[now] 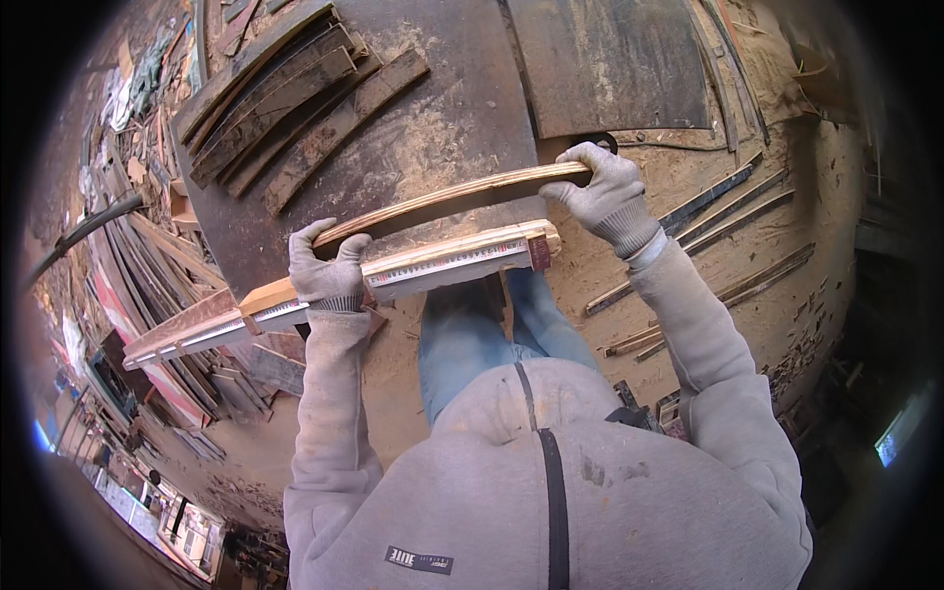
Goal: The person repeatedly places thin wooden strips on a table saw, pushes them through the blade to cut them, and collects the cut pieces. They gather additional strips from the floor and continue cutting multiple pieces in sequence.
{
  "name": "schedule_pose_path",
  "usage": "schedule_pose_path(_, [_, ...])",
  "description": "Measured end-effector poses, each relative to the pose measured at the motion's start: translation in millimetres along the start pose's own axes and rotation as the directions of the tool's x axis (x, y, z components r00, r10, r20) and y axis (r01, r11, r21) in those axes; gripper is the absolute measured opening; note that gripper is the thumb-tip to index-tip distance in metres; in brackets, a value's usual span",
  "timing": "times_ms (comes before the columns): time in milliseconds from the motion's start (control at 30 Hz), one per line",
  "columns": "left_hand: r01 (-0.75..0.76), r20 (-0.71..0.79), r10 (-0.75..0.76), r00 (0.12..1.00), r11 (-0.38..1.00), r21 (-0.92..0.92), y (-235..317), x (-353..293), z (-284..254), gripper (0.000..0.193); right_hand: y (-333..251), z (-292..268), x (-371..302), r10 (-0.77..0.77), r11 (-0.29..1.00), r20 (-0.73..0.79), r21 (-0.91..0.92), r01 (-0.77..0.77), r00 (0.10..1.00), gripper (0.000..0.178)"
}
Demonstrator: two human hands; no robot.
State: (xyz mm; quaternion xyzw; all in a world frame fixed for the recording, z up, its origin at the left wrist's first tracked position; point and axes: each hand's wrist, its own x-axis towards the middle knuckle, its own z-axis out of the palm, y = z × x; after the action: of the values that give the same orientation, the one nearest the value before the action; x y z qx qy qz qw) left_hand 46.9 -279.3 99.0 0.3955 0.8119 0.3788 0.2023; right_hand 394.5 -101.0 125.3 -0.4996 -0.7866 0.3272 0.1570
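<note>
Both of my hands wear light grey knit work gloves. Between them they hold a long plywood strip, its pale layered edge facing up, over a dark, dusty work table. My left hand closes round the strip's left end, thumb and fingers on opposite sides. At the strip's right end my right hand grips in the same way. Just nearer to me than the strip runs a wooden fence along the table's front edge, with a measuring tape fixed to it. The fence continues leftward past my left hand.
A stack of dark, worn wood strips lies at the table's far left. Another dark panel adjoins at the far right. Loose strips lie on the sawdust-covered ground to the right; scrap wood heaps up on the left.
</note>
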Motion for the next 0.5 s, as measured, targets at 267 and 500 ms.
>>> schedule_pose_path(267, [-0.363,-0.118,0.363,0.924,0.932,0.026,-21.4,12.7,-16.4,0.057,10.6,22.1,17.8,-0.436,0.895,-0.256,-0.029,0.444,0.863,0.054])
schedule_pose_path(500, [0.103,-0.14,-0.115,0.983,0.991,-0.089,-46.2,13.9,-17.0,0.081,7.1,48.6,32.0,-0.023,0.964,-0.128,0.259,0.056,0.991,0.075])
